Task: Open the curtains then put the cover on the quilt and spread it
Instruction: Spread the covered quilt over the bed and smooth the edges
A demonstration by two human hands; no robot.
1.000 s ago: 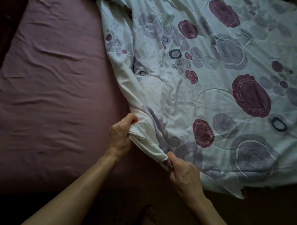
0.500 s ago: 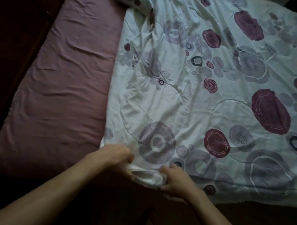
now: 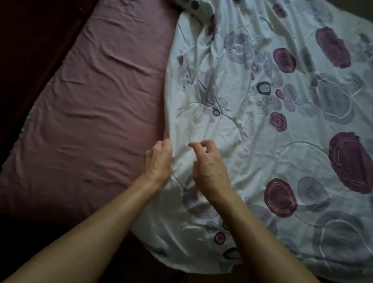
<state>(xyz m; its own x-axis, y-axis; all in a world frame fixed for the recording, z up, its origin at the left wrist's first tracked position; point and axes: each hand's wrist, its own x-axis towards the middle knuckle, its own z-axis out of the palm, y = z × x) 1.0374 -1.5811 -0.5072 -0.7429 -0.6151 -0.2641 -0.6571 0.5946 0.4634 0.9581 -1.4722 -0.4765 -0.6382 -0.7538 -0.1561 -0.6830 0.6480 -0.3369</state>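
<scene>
The covered quilt (image 3: 266, 127), pale with purple and grey ring patterns, lies crumpled over the right part of the bed, and its near corner hangs off the front edge. My left hand (image 3: 158, 159) is at the quilt's left edge with its fingers curled into the fabric there. My right hand (image 3: 208, 163) hovers just to the right of it above the quilt, fingers loosely curled and holding nothing. No curtains are in view.
A mauve fitted sheet (image 3: 93, 121) covers the bare left half of the mattress. A dark bed frame and floor (image 3: 26, 40) run along the left side, and dark floor lies along the bottom.
Both hands have let go of the bunched corner at the front edge and moved up along the quilt's left side. The corner now lies flatter on the bed.
</scene>
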